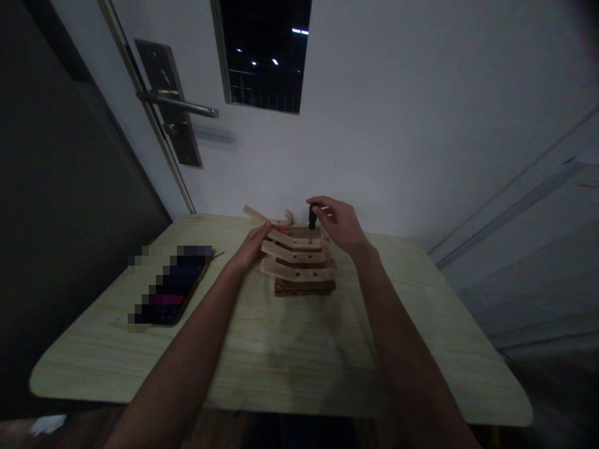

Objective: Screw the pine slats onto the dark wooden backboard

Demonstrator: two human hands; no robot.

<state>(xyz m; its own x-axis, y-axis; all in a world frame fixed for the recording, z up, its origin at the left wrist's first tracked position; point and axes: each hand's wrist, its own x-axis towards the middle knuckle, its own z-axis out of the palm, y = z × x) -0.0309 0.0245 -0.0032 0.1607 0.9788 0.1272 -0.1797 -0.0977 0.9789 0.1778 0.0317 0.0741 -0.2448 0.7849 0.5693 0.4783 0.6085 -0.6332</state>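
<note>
A small wooden rack [305, 286] with a brown base lies on the table, and several pale curved wooden pieces [299, 274] with dark holes or screws run across it. My right hand [340, 224] grips the black handle of a screwdriver [312, 217], held upright. Its tip meets a screw spot on one of the farther wooden pieces. My left hand [255, 244] is closed on the left end of that wooden piece at the rack's left side. Behind it, another hooked wooden piece [266, 216] sits near the wall.
The pale wood-grain table [290, 368] stands against a white door [397, 125] with a metal lever handle [187, 107] and a dark window [266, 50]. To the left lies a phone [187, 284], partly pixelated, with a thin dark object [218, 254] beside it.
</note>
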